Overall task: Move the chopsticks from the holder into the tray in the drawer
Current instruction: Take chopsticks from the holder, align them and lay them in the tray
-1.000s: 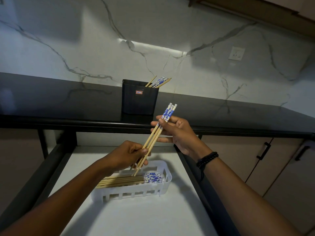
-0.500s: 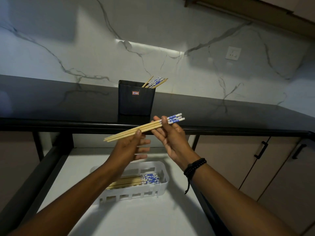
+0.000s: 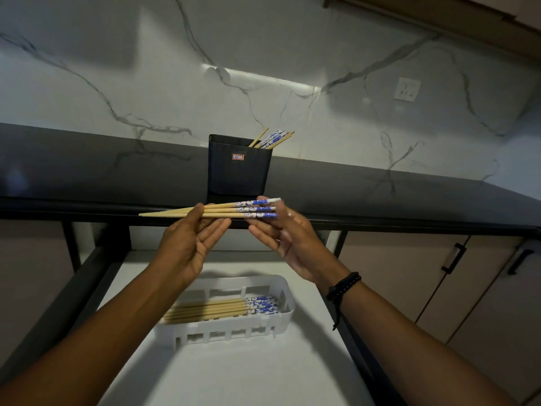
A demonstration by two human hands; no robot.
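Note:
Three wooden chopsticks (image 3: 218, 211) with blue-and-white patterned ends lie almost level between my hands, above the open drawer. My left hand (image 3: 187, 244) pinches their plain shafts with the thumb on top. My right hand (image 3: 288, 234) holds the patterned ends at the fingertips. Below them a white slotted tray (image 3: 234, 332) in the drawer holds several more chopsticks (image 3: 219, 310), patterned ends to the right. A black holder (image 3: 238, 168) on the counter has several chopsticks (image 3: 273, 139) leaning out at its right.
The dark countertop (image 3: 87, 171) runs across the view, with its front edge just behind my hands. The open drawer (image 3: 234, 376) has a white floor and black side rails. Cabinet doors with black handles (image 3: 453, 259) stand at the right. A wall socket (image 3: 407, 88) sits on the marble backsplash.
The bundle has swung from steeply upright to nearly level and risen from the tray to counter-edge height. My left hand came up off the tray and now grips the shafts.

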